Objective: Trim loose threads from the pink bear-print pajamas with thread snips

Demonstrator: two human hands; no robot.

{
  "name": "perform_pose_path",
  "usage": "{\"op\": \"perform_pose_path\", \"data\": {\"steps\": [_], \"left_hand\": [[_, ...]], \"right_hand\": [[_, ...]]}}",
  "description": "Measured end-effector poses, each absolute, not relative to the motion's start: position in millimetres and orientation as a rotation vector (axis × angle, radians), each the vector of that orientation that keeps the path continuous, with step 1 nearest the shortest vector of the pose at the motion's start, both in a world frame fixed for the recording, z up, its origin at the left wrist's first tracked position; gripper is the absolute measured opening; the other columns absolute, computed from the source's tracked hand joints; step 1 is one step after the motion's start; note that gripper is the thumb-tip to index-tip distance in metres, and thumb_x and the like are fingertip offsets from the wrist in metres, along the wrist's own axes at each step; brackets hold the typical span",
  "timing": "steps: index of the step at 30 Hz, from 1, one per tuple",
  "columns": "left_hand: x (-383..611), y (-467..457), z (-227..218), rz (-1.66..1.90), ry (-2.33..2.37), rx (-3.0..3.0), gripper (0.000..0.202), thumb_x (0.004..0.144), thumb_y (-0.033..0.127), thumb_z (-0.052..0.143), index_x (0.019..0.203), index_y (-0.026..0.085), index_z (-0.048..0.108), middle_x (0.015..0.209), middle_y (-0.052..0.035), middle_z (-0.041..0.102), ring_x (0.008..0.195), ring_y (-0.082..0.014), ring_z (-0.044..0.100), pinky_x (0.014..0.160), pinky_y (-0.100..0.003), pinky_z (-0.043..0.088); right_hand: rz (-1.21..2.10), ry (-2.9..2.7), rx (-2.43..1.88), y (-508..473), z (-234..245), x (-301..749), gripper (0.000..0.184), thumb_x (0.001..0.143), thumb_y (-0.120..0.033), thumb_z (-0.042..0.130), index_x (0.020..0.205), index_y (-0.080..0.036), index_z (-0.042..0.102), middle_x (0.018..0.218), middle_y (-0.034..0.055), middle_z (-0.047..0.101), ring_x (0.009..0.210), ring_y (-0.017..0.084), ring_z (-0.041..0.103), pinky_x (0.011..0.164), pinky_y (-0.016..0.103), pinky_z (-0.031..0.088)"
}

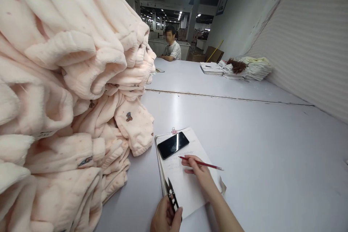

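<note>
Holding a slim red pencil (203, 163) between the fingers of my right hand (199, 172), I have its tip over a stack of white paper (197, 195); whether it touches the page, I cannot tell. My left hand (164, 217), nearer to me, is wrapped around black thread snips (172, 196), their two blades slightly apart, pointing away from me over the paper's left edge. Faint handwriting marks the top sheet. A dark-screened phone (173, 145) lies aslant on the upper part of the stack, just beyond the pencil tip, with a small pink clip (174, 132) at the far edge. All this rests on a broad, pale table (261, 145). To my left towers a heap of fluffy pale-pink garments (62, 123), some showing little bear motifs. Across the table, a person in a white shirt (173, 50) leans on folded arms; farther right lie piled papers (212, 68).
</note>
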State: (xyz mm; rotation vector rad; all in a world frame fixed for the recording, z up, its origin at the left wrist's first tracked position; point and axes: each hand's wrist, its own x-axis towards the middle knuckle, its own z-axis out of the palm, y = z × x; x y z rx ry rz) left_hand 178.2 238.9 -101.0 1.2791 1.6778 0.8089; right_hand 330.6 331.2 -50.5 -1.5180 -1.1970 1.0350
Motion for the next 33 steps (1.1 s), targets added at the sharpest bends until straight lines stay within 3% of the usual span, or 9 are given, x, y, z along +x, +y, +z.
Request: {"op": "perform_pose_path", "data": {"steps": [3,6,15,18,22,25,28,30,33], "left_hand": [[188.0,249.5,-99.9,0.748,1.656,1.446,0.040,0.080,0.045,0.041,0.107,0.017,0.054,0.069,-0.0007,0.058,0.059,-0.0171,0.058,0.060,-0.026,0.047],[187.8,257.5,-99.8,0.672,1.683,1.489,0.033,0.084,0.038,0.038,0.105,0.017,0.052,0.071,-0.0007,0.059,0.066,-0.0183,0.060,0.067,-0.027,0.046],[185.8,260.2,-89.8,0.524,1.734,1.512,0.029,0.090,0.030,0.029,0.105,0.019,0.051,0.069,0.0003,0.059,0.069,-0.0179,0.062,0.068,-0.025,0.045],[190.0,258.8,-83.7,0.480,1.748,1.568,0.034,0.091,0.025,0.027,0.115,0.017,0.049,0.091,-0.0067,0.067,0.088,-0.0184,0.064,0.077,-0.025,0.045],[196.0,261.1,-75.6,0.390,1.788,1.658,0.038,0.093,0.023,0.025,0.123,0.017,0.047,0.124,-0.0106,0.061,0.111,-0.0196,0.059,0.083,-0.025,0.043],[193.6,273.7,-71.8,0.329,1.838,1.722,0.039,0.094,0.020,0.024,0.126,0.015,0.045,0.125,-0.0115,0.060,0.110,-0.0220,0.059,0.084,-0.029,0.043],[183.7,296.6,-67.0,0.280,1.890,1.769,0.039,0.094,0.018,0.024,0.125,0.015,0.047,0.116,-0.0118,0.063,0.101,-0.0250,0.062,0.080,-0.034,0.044],[175.8,311.6,-58.6,0.234,1.928,1.779,0.038,0.093,0.016,0.027,0.122,0.015,0.052,0.109,-0.0135,0.064,0.096,-0.0279,0.063,0.078,-0.038,0.045],[164.7,319.1,-30.2,0.191,1.979,1.751,0.036,0.090,0.016,0.043,0.123,0.018,0.054,0.118,-0.0158,0.059,0.108,-0.0316,0.057,0.088,-0.044,0.044]], "right_hand": [[1.004,-1.145,-1.494,335.4,-77.2,318.7,0.038,0.081,-0.058,0.055,0.080,-0.020,0.055,0.065,0.0031,0.067,0.053,0.017,0.062,0.050,0.027,0.049],[0.964,-1.135,-1.506,334.8,-91.9,315.3,0.034,0.085,-0.054,0.052,0.074,-0.022,0.051,0.053,-0.0006,0.062,0.049,0.016,0.059,0.050,0.026,0.045],[0.904,-1.215,-1.527,334.8,-93.9,314.9,0.033,0.086,-0.051,0.051,0.069,-0.024,0.049,0.047,-0.0048,0.055,0.046,0.016,0.055,0.051,0.025,0.039],[0.881,-1.222,-1.548,334.4,-95.5,314.4,0.032,0.087,-0.051,0.050,0.070,-0.024,0.050,0.049,-0.0040,0.056,0.048,0.017,0.056,0.052,0.026,0.040],[0.913,-1.221,-1.596,341.4,-99.8,315.3,0.036,0.091,-0.052,0.046,0.074,-0.021,0.052,0.052,-0.0044,0.059,0.048,0.014,0.057,0.052,0.025,0.044],[0.916,-1.201,-1.689,355.4,-97.9,318.2,0.039,0.096,-0.050,0.038,0.084,-0.016,0.055,0.061,-0.0044,0.061,0.044,0.009,0.055,0.047,0.022,0.043],[0.871,-1.255,-1.804,365.8,-84.4,325.5,0.037,0.097,-0.047,0.040,0.087,-0.016,0.058,0.068,-0.0032,0.061,0.051,0.009,0.057,0.052,0.024,0.047],[0.844,-1.363,-1.871,364.7,-71.2,331.7,0.032,0.093,-0.043,0.048,0.079,-0.017,0.058,0.067,-0.0021,0.062,0.058,0.012,0.059,0.060,0.027,0.048],[0.856,-1.582,-1.952,350.3,-54.8,337.3,0.027,0.079,-0.034,0.062,0.057,-0.021,0.054,0.061,0.0021,0.064,0.066,0.021,0.064,0.065,0.032,0.046]]}}
